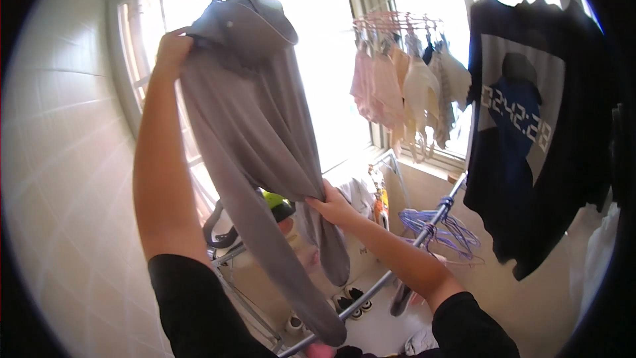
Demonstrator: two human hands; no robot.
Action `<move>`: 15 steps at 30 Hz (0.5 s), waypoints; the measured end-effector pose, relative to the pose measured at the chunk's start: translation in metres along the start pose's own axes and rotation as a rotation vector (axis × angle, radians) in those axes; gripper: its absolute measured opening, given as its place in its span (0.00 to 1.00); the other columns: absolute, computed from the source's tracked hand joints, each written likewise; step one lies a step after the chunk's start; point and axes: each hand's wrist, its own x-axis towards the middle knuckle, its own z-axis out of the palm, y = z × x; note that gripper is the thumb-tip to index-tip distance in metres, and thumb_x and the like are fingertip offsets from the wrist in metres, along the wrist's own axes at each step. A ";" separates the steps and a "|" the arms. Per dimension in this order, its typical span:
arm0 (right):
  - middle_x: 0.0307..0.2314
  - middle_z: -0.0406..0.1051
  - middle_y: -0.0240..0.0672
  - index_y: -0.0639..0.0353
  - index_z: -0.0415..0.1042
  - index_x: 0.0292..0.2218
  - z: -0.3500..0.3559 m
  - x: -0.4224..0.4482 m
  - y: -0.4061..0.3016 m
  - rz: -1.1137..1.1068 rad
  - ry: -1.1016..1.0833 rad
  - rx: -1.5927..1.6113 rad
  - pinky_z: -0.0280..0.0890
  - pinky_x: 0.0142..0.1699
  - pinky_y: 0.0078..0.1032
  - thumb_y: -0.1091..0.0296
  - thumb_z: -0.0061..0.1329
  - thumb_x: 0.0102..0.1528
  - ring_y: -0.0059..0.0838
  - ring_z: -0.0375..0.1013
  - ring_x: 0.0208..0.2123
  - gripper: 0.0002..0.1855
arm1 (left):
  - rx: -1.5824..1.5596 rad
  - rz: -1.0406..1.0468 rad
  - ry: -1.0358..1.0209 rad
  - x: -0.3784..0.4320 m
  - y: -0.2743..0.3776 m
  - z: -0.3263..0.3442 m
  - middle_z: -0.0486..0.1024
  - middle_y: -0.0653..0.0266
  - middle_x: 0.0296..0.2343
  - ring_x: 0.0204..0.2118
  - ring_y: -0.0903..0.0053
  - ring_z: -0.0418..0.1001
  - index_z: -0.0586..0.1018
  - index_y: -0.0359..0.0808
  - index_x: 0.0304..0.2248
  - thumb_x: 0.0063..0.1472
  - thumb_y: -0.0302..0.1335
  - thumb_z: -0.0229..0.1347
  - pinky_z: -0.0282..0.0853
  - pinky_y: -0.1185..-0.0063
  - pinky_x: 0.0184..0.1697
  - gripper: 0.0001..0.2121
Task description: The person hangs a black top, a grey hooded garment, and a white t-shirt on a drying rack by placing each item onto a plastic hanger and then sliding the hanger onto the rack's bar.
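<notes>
A pair of grey knit pants (248,114) hangs in front of me, waist end up, with both long legs dropping toward the floor. My left hand (174,52) is raised high and pinches the upper left edge near the bunched waist. Lower down, my right hand (338,206) grips the pants at the right leg, thumb on the near side. One leg (303,291) reaches down across a metal rail. Whether anything else holds up the waist cannot be made out.
A metal rail (377,286) crosses below my arms, with several purple hangers (447,228) on it. Small garments hang from a pink clip rack (397,21) by the windows. At right hangs a black printed shirt (502,169). Shoes (350,301) stand on the floor; a tiled wall (74,159) rises left.
</notes>
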 end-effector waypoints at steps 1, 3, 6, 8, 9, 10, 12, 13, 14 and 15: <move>0.46 0.69 0.38 0.62 0.60 0.57 0.004 -0.002 0.008 -0.041 -0.023 -0.002 0.60 0.56 0.26 0.70 0.53 0.58 0.25 0.66 0.50 0.28 | 0.254 0.150 0.178 -0.003 -0.005 -0.006 0.80 0.57 0.33 0.32 0.69 0.78 0.81 0.34 0.44 0.52 0.26 0.55 0.74 0.73 0.41 0.18; 0.51 0.66 0.46 0.63 0.54 0.61 0.000 -0.006 0.019 -0.035 -0.050 -0.167 0.60 0.58 0.28 0.68 0.53 0.58 0.30 0.65 0.53 0.34 | 0.655 0.208 0.304 -0.007 -0.009 -0.019 0.78 0.43 0.37 0.44 0.47 0.75 0.74 0.45 0.54 0.51 0.32 0.53 0.71 0.62 0.48 0.27; 0.56 0.61 0.48 0.60 0.50 0.64 -0.025 -0.032 0.020 0.014 -0.107 -0.273 0.61 0.58 0.30 0.62 0.56 0.57 0.38 0.65 0.56 0.40 | 0.790 0.061 0.559 -0.050 0.005 0.028 0.64 0.46 0.55 0.57 0.48 0.62 0.63 0.60 0.61 0.54 0.40 0.54 0.61 0.54 0.56 0.33; 0.56 0.61 0.46 0.57 0.51 0.64 -0.034 -0.052 0.017 0.010 -0.163 -0.232 0.63 0.57 0.33 0.60 0.56 0.57 0.41 0.63 0.58 0.41 | 0.949 0.141 0.726 -0.069 0.012 0.032 0.53 0.50 0.62 0.63 0.49 0.51 0.62 0.67 0.60 0.55 0.45 0.54 0.51 0.51 0.60 0.32; 0.54 0.64 0.43 0.56 0.56 0.62 -0.042 -0.062 0.020 -0.084 -0.110 -0.270 0.65 0.54 0.30 0.61 0.56 0.57 0.37 0.67 0.54 0.36 | 0.926 0.286 0.725 -0.071 0.015 0.029 0.50 0.50 0.63 0.64 0.50 0.48 0.62 0.69 0.60 0.55 0.47 0.54 0.47 0.50 0.61 0.32; 0.52 0.65 0.41 0.55 0.60 0.60 -0.046 -0.073 0.013 -0.130 -0.074 -0.294 0.66 0.53 0.29 0.63 0.56 0.57 0.34 0.68 0.52 0.33 | 0.927 0.426 0.712 -0.075 0.012 0.019 0.48 0.51 0.64 0.65 0.50 0.45 0.61 0.71 0.60 0.55 0.49 0.54 0.44 0.49 0.61 0.32; 0.46 0.69 0.38 0.54 0.67 0.56 -0.086 -0.097 0.005 -0.124 0.079 -0.379 0.68 0.48 0.25 0.65 0.55 0.56 0.28 0.70 0.46 0.26 | 0.924 0.521 0.739 -0.119 0.037 0.063 0.54 0.52 0.62 0.63 0.53 0.51 0.65 0.67 0.59 0.56 0.47 0.55 0.49 0.54 0.61 0.30; 0.43 0.71 0.36 0.54 0.70 0.53 -0.110 -0.112 0.003 -0.093 0.173 -0.414 0.69 0.46 0.24 0.67 0.55 0.56 0.25 0.71 0.42 0.23 | 0.920 0.568 0.758 -0.143 0.055 0.084 0.57 0.53 0.61 0.62 0.55 0.54 0.67 0.65 0.58 0.57 0.45 0.55 0.51 0.56 0.61 0.28; 0.36 0.73 0.33 0.55 0.73 0.49 -0.132 -0.128 0.000 -0.124 0.263 -0.339 0.70 0.42 0.22 0.69 0.54 0.56 0.22 0.73 0.38 0.19 | 0.617 0.709 0.553 -0.169 0.082 0.100 0.64 0.55 0.57 0.59 0.59 0.61 0.70 0.59 0.57 0.57 0.41 0.55 0.57 0.62 0.59 0.26; 0.32 0.74 0.30 0.55 0.74 0.47 -0.156 -0.142 0.005 -0.061 0.388 -0.312 0.69 0.39 0.21 0.71 0.53 0.56 0.19 0.73 0.33 0.16 | 0.307 0.818 0.345 -0.200 0.101 0.119 0.70 0.58 0.53 0.55 0.64 0.67 0.73 0.54 0.55 0.58 0.36 0.56 0.63 0.69 0.56 0.24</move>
